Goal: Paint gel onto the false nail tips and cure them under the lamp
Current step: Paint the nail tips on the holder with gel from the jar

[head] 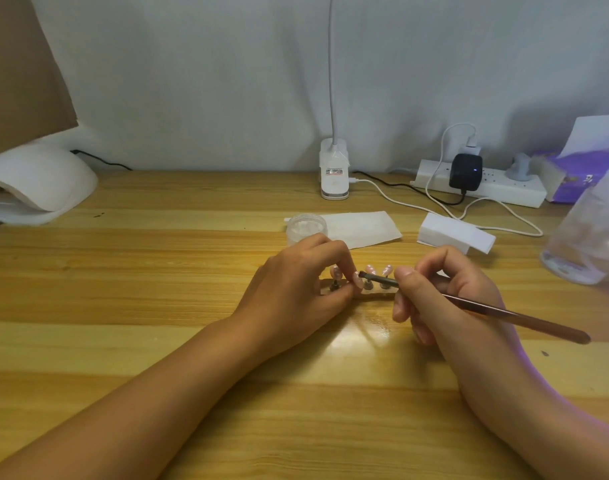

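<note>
Head view, brush (486, 306) at nail tip (357, 279), pinched by left fingers (334, 252)

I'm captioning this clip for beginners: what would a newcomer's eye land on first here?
The two hands meeting at the centre: the right hand holds a long brush with its tip at the false nail tips, while the left hand pinches their small stand. After that, the white curing lamp at far left.

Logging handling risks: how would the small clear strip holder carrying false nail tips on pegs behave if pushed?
The clear strip holder looks thin, so probably light and apt to slide on the smooth wooden table; the left hand gripping it suggests that. Its false nail tips perch on pegs, so likely easily knocked.
</note>
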`<state>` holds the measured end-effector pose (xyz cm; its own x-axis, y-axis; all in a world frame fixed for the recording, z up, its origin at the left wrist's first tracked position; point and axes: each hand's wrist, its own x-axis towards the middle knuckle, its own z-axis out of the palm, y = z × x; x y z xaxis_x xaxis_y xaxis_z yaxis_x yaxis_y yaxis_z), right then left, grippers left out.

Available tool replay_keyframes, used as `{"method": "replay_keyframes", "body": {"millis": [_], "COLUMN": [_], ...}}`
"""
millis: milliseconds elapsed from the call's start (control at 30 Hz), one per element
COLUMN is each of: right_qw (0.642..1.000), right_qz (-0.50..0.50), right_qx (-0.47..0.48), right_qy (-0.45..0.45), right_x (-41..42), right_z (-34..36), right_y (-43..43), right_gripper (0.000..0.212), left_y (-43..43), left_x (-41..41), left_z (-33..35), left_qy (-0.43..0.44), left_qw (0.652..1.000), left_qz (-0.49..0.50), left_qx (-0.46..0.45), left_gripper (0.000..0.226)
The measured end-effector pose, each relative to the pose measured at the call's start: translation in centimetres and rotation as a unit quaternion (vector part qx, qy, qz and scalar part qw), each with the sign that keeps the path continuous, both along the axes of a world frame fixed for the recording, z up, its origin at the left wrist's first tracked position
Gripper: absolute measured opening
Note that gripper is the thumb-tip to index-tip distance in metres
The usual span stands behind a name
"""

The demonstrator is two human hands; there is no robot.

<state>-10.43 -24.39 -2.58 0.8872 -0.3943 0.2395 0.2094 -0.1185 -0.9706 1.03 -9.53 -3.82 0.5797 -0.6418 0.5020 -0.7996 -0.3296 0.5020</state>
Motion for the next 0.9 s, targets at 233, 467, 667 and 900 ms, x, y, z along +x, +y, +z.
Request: {"method": "replay_keyframes", "body": {"millis": [233,467,667,900], "right_qw": [1.0,1.0,1.0,0.997], "right_qz": [0.011,-0.003,0.021,0.011], "right_qx": [-0.013,-0.017,0.005,-0.074], "right_qy": [0.018,0.005,-0.01,0.023], "right_x": [-0.01,-0.17,-0.09,0.14], "right_z": [0.18,-0.14,-0.08,-0.33], "right_y": [0.07,-0.09,-0.11,-0.22], "right_gripper": [0.02,0.024,0.014,0.015], "left_y": [0.0,0.0,-0.03,-0.07], "left_x": [0.04,0.0,-0.02,0.04], "left_z": [-0.1,0.08,0.1,-0.06], "left_qy": [-0.003,-0.011,-0.004,0.002], "left_qw": [1.0,1.0,1.0,1.0], "left_qz": [0.002,-0.001,0.004,0.011], "left_qx": [-0.001,0.005,0.001,0.005], "left_gripper": [0.015,0.016,0.019,0.012]}}
